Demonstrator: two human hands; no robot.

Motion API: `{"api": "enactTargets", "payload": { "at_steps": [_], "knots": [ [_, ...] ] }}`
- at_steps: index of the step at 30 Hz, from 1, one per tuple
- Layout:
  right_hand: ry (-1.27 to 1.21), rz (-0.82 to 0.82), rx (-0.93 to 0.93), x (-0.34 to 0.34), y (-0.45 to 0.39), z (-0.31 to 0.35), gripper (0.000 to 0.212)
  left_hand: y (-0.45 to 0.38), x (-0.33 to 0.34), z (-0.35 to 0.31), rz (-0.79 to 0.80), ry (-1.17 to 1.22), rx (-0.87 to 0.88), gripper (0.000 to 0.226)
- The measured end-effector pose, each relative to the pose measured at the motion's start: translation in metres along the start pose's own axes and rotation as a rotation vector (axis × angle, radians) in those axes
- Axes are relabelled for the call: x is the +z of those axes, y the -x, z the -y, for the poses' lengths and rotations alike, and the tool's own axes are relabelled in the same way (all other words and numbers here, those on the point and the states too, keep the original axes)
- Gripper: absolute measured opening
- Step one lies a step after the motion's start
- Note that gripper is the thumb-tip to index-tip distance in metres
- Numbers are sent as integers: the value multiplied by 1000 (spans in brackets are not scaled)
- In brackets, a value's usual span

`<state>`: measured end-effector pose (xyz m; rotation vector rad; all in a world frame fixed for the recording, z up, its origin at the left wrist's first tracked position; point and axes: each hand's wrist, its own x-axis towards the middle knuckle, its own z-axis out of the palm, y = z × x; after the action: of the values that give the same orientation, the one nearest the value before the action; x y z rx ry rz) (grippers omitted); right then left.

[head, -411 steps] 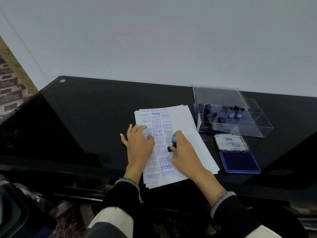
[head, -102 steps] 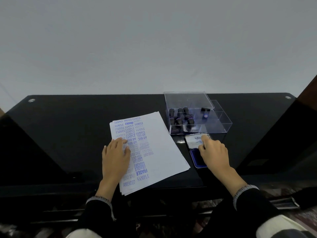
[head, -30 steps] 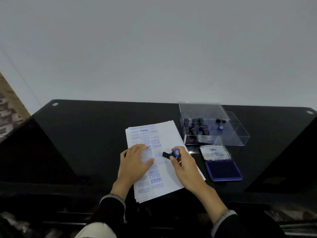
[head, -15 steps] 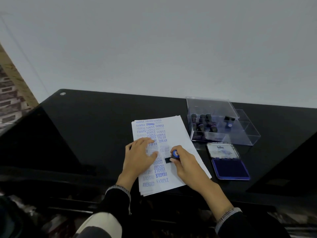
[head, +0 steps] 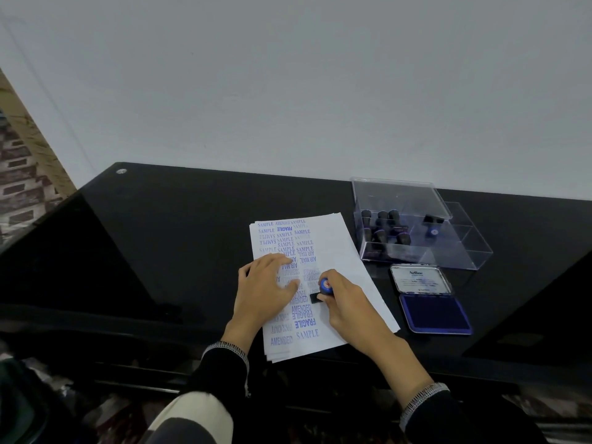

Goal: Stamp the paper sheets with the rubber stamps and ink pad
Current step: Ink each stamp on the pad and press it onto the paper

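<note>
Right hand (head: pixel 347 302) has its grip curled tight round a blue-topped rubber stamp (head: pixel 323 289), base down on the stack of paper sheets (head: pixel 339 251) mid-worktop (head: pixel 179 225). Left hand (head: pixel 267 285) lies flat, fingers straight, pressing the sheets just beside it. The ink pad (head: pixel 434 310) sits lid-open right of the paper, near the clear plastic box (head: pixel 416 232) holding more stamps.
</note>
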<state>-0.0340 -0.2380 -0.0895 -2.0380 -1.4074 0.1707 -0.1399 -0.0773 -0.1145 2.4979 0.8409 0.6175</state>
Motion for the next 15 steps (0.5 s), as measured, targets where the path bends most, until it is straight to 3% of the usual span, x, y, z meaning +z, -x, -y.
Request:
{"api": "enactTargets", "payload": {
  "at_steps": [15],
  "knots": [
    [-38,162,70,-8,-25,1,28,1,1,-1,-26,38,-18,40]
  ]
}}
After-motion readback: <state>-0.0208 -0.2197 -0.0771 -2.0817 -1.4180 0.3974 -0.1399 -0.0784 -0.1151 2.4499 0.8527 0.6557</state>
